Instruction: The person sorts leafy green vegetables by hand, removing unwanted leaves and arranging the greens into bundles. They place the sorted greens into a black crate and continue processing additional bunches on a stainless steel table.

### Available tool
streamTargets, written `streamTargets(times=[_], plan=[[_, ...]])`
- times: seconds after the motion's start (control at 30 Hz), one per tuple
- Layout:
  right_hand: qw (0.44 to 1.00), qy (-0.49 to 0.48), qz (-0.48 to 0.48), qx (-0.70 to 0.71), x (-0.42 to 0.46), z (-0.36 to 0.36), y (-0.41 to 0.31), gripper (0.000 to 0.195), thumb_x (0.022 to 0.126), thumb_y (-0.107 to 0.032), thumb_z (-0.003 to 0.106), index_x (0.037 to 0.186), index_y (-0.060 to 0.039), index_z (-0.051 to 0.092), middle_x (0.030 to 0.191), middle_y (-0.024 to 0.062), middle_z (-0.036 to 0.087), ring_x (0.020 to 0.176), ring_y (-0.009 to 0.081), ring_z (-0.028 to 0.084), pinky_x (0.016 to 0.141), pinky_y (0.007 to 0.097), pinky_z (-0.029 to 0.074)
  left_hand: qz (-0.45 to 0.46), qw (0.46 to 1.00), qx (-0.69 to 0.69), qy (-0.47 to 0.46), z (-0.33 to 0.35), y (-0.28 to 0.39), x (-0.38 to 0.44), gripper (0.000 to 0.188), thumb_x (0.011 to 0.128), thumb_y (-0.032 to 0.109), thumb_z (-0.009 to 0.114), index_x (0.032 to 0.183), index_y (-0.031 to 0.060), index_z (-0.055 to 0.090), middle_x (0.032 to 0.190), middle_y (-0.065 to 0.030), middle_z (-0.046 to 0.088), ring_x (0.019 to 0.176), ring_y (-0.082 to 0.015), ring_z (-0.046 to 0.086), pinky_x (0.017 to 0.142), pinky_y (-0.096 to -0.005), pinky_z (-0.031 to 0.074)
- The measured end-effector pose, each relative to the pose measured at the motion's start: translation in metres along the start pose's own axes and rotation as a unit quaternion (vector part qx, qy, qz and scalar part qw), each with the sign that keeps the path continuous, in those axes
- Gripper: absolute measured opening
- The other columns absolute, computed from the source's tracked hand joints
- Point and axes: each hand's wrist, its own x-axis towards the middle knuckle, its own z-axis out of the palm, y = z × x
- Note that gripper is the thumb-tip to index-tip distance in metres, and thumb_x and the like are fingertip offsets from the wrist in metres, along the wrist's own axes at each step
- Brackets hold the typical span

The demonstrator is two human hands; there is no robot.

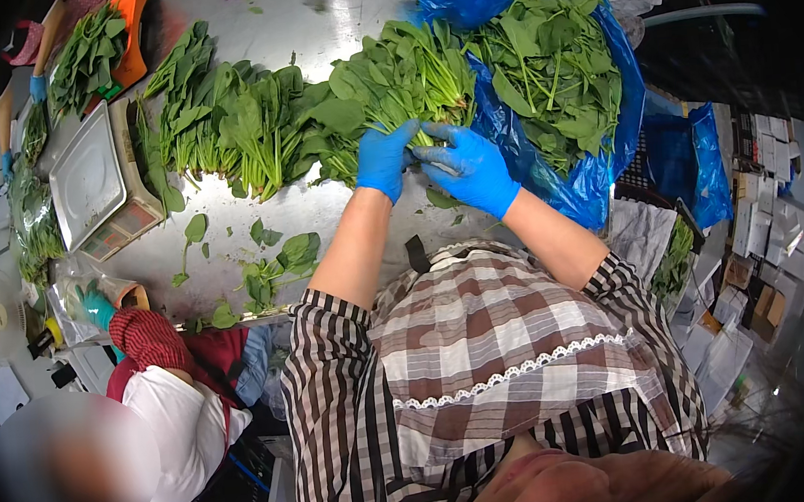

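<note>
My left hand (384,160), in a blue glove, grips the stem ends of a small bunch of spinach-like leafy greens (390,103). From the other side, my right hand (472,169), also gloved in blue, pinches the same stems, so the fingers of both hands nearly meet. The leaves point away from me over the metal table (258,223). Just beyond my right hand lies a pile of greens with pale stems and reddish root ends (441,71). Sorted greens (258,131) form a row left of my hands.
A blue plastic bag (623,134) full of loose greens (550,62) stands at right. A weighing scale (91,176) and orange tray (134,38) are at left. Loose leaves (262,279) lie near the table's front edge. A co-worker's green-gloved hand (97,307) touches clear packaging.
</note>
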Motion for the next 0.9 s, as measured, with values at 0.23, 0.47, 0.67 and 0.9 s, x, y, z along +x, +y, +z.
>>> streamTargets(times=[0.23, 0.47, 0.67, 0.9], plan=[[0.939, 0.007, 0.293, 0.179, 0.011, -0.005, 0.008, 0.028, 0.083, -0.029, 0.074, 0.099, -0.0062, 0.071, 0.083, 0.0108, 0.069, 0.070, 0.0180, 0.066, 0.065, 0.0302, 0.053, -0.004, 0.998, -0.065, -0.021, -0.007, -0.003, -0.005, 0.030, 0.090, 0.002, 0.061, 0.120, 0.0042, 0.058, 0.110, -0.0097, 0.066, 0.091, -0.0235, 0.068, 0.071, -0.0368, 0.061], [0.922, -0.028, 0.308, 0.235, 0.007, 0.014, 0.016, 0.025, 0.082, -0.024, 0.075, 0.094, -0.0034, 0.069, 0.073, 0.0064, 0.066, 0.064, 0.0128, 0.062, 0.061, 0.0275, 0.051, -0.011, 0.992, -0.119, -0.036, -0.003, -0.003, -0.019, 0.028, 0.091, 0.002, 0.060, 0.119, 0.0040, 0.058, 0.110, -0.0091, 0.066, 0.091, -0.0223, 0.067, 0.073, -0.0380, 0.059], [0.834, -0.014, 0.360, 0.418, -0.006, 0.020, 0.006, 0.022, 0.087, -0.012, 0.071, 0.104, -0.0009, 0.061, 0.079, 0.0092, 0.067, 0.076, 0.0143, 0.069, 0.062, 0.0278, 0.054, 0.038, 0.994, -0.102, -0.027, -0.003, -0.010, -0.017, 0.031, 0.090, 0.001, 0.062, 0.120, 0.0025, 0.057, 0.111, -0.0101, 0.065, 0.093, -0.0233, 0.066, 0.075, -0.0372, 0.058], [0.765, 0.144, 0.324, 0.538, -0.018, 0.003, -0.008, 0.020, 0.093, -0.006, 0.064, 0.110, 0.0013, 0.056, 0.096, 0.0112, 0.066, 0.076, 0.0180, 0.068, 0.066, 0.0296, 0.055, 0.007, 0.982, -0.186, 0.009, -0.002, -0.015, -0.014, 0.035, 0.091, 0.000, 0.059, 0.126, 0.0036, 0.054, 0.116, -0.0120, 0.065, 0.097, -0.0264, 0.066, 0.079, -0.0418, 0.059]])
